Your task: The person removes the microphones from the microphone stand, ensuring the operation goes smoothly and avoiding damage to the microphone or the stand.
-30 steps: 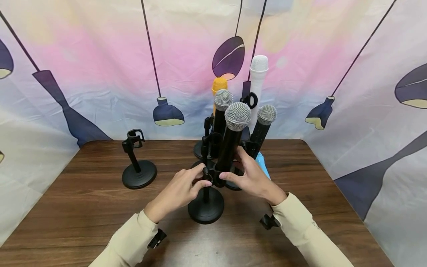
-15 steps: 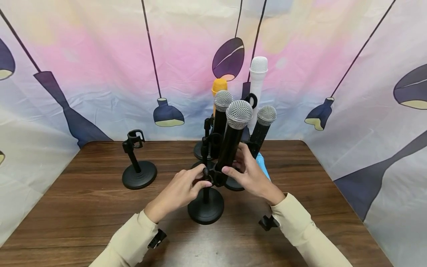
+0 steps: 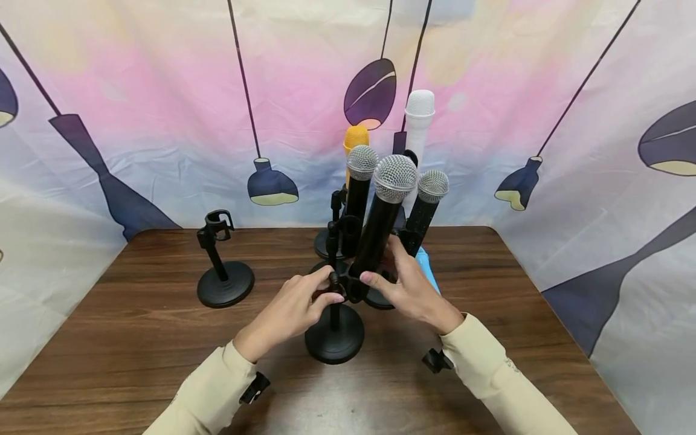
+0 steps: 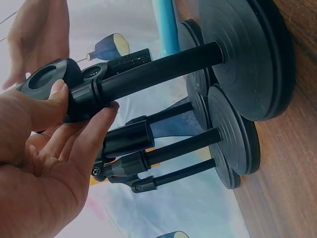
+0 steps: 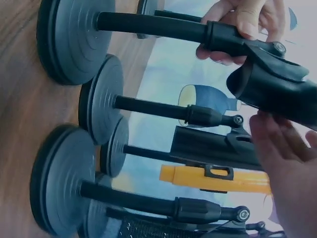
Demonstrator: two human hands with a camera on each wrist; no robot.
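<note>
My right hand (image 3: 410, 290) grips the lower body of a black microphone (image 3: 375, 235) with a silver mesh head, thumb on the near side. The microphone leans right, its lower end in the clip of a black desktop microphone stand (image 3: 334, 338). In the left wrist view, my left hand (image 4: 54, 163) pinches the top of the stand's pole (image 4: 158, 74) just under the clip, between thumb and fingers. The right wrist view shows the microphone's bottom end (image 5: 282, 96) protruding from the clip, with my right fingers (image 5: 272, 134) against its body.
Behind stand several microphones on round-based stands: black ones (image 3: 356, 202) (image 3: 424, 214), a yellow one (image 3: 356, 138) and a white one (image 3: 418, 124). Part of a light blue microphone-like handle (image 3: 427, 269) shows beside my right hand. An unfilled stand (image 3: 225, 284) is at the left.
The microphone's head has shifted up and to the right, tilting a little further. My right hand has slid slightly along its body; my left hand stays at the stand's top.
</note>
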